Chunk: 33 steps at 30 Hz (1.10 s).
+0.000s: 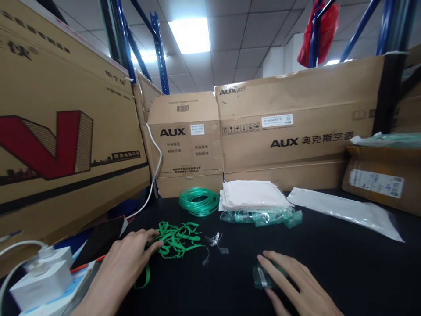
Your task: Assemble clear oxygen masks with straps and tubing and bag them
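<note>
Two hands low over a black counter (226, 285), one at green straps, one at a green piece.
The left hand (131, 252) reaches the near-left edge of the tangled straps (177, 240), its fingers loosely curled, with thumb and forefinger a little apart; a loop of green shows below the palm, and I cannot tell whether they grip any of it. The right hand (296, 278) arches over the green piece (259, 277), which has a pale strip on it; its fingers are parted from the thumb, and whether they pinch the piece I cannot tell. Clear bits (215, 239) lie between the hands, just right of the straps. Behind them sit a green coil (199, 202) and a white stack (253, 195).
</note>
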{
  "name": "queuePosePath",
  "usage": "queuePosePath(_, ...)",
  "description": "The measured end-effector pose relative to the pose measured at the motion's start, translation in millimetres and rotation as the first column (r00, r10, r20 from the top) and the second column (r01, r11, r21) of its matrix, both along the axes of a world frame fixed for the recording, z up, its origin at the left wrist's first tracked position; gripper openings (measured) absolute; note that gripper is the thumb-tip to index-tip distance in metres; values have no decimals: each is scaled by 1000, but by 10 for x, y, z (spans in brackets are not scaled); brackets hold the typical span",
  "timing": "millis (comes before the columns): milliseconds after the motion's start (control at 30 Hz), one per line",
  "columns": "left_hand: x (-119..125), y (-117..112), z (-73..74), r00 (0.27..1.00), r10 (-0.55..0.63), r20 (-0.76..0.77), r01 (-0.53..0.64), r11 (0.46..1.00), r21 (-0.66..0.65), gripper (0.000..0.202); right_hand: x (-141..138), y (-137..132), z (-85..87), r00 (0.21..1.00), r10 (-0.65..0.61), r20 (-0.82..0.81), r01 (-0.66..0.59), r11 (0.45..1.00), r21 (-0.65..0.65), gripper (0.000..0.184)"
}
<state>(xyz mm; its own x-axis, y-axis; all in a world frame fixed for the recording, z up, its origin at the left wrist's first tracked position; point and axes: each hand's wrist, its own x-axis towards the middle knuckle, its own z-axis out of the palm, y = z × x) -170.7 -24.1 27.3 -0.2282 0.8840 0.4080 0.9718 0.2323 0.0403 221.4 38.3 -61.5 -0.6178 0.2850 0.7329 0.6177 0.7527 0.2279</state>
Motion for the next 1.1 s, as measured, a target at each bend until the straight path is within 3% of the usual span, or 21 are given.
queuePosePath(367,27,78,36,998,-60,5,59,998,25,41,-14,-11,-7,1000,5,-20,-5,1000,7,41)
queuePosePath(500,45,104,42,996,-92,4,92,996,13,31,-24,-9,-10,1000,-3,-8,3,1000,13,42)
queuePosePath(600,47,97,51,995,-97,-1,97,995,32,34,-37,-5,6,1000,2,-15,-2,1000,0,42)
queuePosePath(733,96,91,192,999,-37,-21,40,992,118,41,-42,-9,21,999,13,-44,-13,1000,3,40)
queuePosePath(900,460,177,561,994,-16,-109,49,950,308,44,-52,-43,67,997,23,-68,-23,1000,5,39)
queuePosePath(1000,824,293,733,983,-114,-143,165,896,413,36,-73,-61,140,993,41,-114,-36,998,43,35)
queuePosePath(1100,1207,399,772,961,-254,-109,276,856,437,28,-24,-40,202,991,29,-128,-23,998,50,34)
